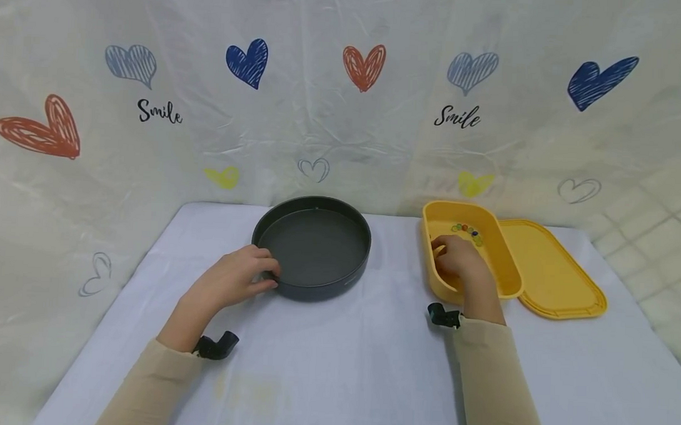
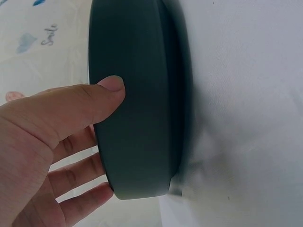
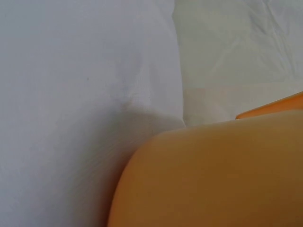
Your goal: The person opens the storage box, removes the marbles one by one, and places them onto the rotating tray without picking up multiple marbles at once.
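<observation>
My left hand grips the near left rim of a round dark pan. In the left wrist view the thumb presses the outer wall of the pan, and the other fingers reach over its rim. My right hand is down inside a yellow rectangular container, fingers bent toward its left side. Its fingertips are mostly hidden, so I cannot tell whether they hold anything. Several small coloured beads lie at the far end of the container. The right wrist view shows mainly the container's outer wall.
A yellow lid lies flat to the right of the container, partly behind its edge. Everything stands on a white cloth-covered table. Behind it hangs a pale sheet printed with hearts and the word Smile.
</observation>
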### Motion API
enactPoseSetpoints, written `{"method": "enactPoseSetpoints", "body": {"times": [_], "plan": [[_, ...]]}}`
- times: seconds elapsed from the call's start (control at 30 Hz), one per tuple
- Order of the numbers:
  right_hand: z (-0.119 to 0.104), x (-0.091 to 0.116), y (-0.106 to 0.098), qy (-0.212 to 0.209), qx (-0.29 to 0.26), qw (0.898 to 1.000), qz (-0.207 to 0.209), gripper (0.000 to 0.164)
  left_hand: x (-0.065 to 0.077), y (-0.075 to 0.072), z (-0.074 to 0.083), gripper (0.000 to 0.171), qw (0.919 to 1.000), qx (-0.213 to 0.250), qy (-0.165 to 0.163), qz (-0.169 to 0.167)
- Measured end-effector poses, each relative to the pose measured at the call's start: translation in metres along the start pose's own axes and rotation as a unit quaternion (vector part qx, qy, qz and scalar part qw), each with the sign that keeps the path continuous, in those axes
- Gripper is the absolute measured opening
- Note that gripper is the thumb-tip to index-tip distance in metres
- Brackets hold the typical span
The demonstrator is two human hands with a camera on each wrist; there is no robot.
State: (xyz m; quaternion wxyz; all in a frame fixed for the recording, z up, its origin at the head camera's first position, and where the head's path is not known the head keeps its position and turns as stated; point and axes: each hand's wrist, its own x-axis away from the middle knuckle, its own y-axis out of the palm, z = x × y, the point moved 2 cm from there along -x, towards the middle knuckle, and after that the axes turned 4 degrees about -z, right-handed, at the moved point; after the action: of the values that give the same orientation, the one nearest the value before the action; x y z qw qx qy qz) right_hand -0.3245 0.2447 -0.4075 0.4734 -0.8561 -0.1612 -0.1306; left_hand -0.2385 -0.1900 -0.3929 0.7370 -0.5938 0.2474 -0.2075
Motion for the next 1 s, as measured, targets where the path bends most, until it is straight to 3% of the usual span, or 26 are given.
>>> {"method": "enactPoseSetpoints", "body": {"times": [0.17,0.33,0.67,1.0], "plan": [[0.000,0.001,0.001,0.010,-0.011,1.000,-0.005,0.026,0.000,-0.001,0.001,0.013,1.0000,0.001,-0.005,-0.005],[0.000,0.001,0.000,0.007,-0.007,1.000,0.008,0.026,0.001,0.000,0.001,0.014,1.0000,-0.001,-0.004,-0.003],[-0.007,0.010,-0.014,-0.045,-0.015,0.992,0.115,0.024,0.001,0.000,0.001,0.014,1.0000,-0.002,-0.002,0.003],[-0.031,0.027,-0.023,-0.070,-0.113,0.979,0.155,0.028,-0.001,0.000,0.000,0.013,1.0000,-0.009,0.002,-0.003]]}}
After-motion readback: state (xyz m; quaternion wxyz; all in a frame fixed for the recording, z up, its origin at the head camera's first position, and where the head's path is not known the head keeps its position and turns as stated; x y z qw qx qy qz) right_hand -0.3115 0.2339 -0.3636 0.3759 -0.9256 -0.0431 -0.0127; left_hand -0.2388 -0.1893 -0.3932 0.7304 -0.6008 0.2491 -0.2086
